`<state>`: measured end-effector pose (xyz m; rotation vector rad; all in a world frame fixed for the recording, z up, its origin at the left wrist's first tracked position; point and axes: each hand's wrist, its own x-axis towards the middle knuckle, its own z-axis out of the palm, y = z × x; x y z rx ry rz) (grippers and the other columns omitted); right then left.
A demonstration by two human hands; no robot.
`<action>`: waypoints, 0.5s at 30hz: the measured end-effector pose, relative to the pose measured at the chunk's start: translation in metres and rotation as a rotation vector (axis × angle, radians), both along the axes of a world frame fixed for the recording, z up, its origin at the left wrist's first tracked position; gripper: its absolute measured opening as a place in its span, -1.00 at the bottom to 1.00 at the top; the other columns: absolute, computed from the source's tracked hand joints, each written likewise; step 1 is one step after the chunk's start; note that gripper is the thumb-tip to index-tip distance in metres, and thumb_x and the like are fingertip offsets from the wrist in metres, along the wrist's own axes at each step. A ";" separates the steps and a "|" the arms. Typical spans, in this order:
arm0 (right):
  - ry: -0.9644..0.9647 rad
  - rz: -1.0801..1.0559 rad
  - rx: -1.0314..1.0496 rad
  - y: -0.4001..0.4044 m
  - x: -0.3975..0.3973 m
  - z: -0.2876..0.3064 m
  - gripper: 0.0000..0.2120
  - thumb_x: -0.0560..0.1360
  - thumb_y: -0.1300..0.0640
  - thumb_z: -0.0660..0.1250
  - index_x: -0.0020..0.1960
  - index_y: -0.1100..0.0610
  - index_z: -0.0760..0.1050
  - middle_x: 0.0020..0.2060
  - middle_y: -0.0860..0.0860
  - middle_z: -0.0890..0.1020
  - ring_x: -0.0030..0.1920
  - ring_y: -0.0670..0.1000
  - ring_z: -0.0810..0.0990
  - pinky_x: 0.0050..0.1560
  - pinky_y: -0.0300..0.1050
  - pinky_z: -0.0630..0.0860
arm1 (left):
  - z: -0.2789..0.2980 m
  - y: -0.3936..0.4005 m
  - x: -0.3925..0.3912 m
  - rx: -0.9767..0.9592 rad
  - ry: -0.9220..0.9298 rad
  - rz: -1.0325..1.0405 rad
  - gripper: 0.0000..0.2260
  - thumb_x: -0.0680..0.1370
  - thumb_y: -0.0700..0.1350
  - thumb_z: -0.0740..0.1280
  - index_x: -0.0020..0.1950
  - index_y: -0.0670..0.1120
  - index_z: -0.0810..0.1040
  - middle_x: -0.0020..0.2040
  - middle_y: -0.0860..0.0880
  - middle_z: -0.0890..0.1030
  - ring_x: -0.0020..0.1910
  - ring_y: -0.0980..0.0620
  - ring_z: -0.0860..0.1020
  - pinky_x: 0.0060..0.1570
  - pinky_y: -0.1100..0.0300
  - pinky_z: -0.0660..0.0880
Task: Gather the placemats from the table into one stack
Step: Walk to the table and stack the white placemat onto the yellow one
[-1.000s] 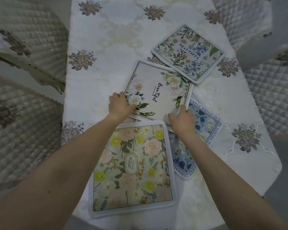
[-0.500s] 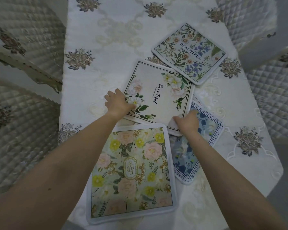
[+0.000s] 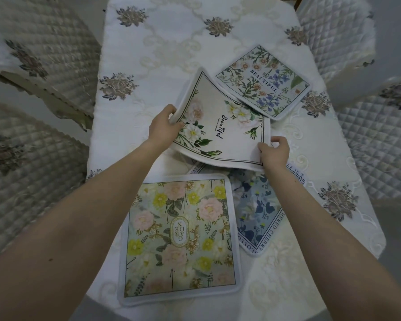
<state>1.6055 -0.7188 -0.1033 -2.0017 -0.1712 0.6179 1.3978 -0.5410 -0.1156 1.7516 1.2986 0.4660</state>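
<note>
At the centre of the frame you have the white "Beautiful" placemat (image 3: 222, 126) pinched at two opposite sides: your left hand (image 3: 163, 128) is closed over its left edge, thumb on top and fingers wrapped beneath, and your right hand (image 3: 273, 151) is closed on its lower right corner. Held this way the mat sags between your hands and its far corner curls upward, which suggests a soft, floppy fabric that needs support at both ends to stay flat enough to set down squarely. It hangs clear of the desk (image 3: 171, 42), with its far right edge over the daisy placemat (image 3: 264, 82) in the upper right. Below it, the blue placemat (image 3: 257, 209) lies at an angle, its upper part hidden under the lifted mat and your right forearm, its left side tucked beneath the garden placemat (image 3: 181, 237), which lies flat and nearest to you at the lower centre. That one looks like the natural base for the stack, being closest and square to you, so the lifted mat would probably go down on it. Around the desk, quilted chairs (image 3: 37, 54) show at the left and right of the frame, well apart from the mats.
</note>
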 end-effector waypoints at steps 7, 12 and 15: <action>0.003 0.060 -0.036 -0.016 -0.010 0.024 -0.81 0.47 0.27 0.29 0.02 0.12 0.33 -0.04 0.13 0.52 -0.11 0.10 0.51 -0.23 -0.13 0.46 | 0.028 -0.026 -0.024 0.039 -0.009 0.038 -0.81 0.46 -0.11 0.35 -0.14 0.03 0.33 -0.28 0.06 0.50 -0.33 -0.06 0.49 -0.31 0.11 0.42; -0.033 0.160 -0.072 -0.049 -0.045 0.019 -0.81 0.48 0.27 0.28 0.01 0.12 0.30 -0.01 0.10 0.50 -0.09 0.11 0.51 -0.16 -0.10 0.46 | 0.018 -0.079 -0.067 0.030 0.025 0.111 -0.81 0.50 -0.09 0.33 -0.12 0.06 0.30 -0.32 0.02 0.49 -0.42 -0.04 0.42 -0.40 0.14 0.33; -0.078 0.207 -0.054 -0.073 -0.070 0.011 -0.81 0.50 0.29 0.26 0.02 0.12 0.30 -0.10 -0.01 0.47 -0.22 -0.01 0.50 -0.27 -0.24 0.43 | 0.006 -0.116 -0.095 0.025 0.032 0.165 -0.82 0.51 -0.09 0.32 -0.09 0.08 0.30 -0.38 -0.02 0.44 -0.48 0.00 0.34 -0.45 0.18 0.27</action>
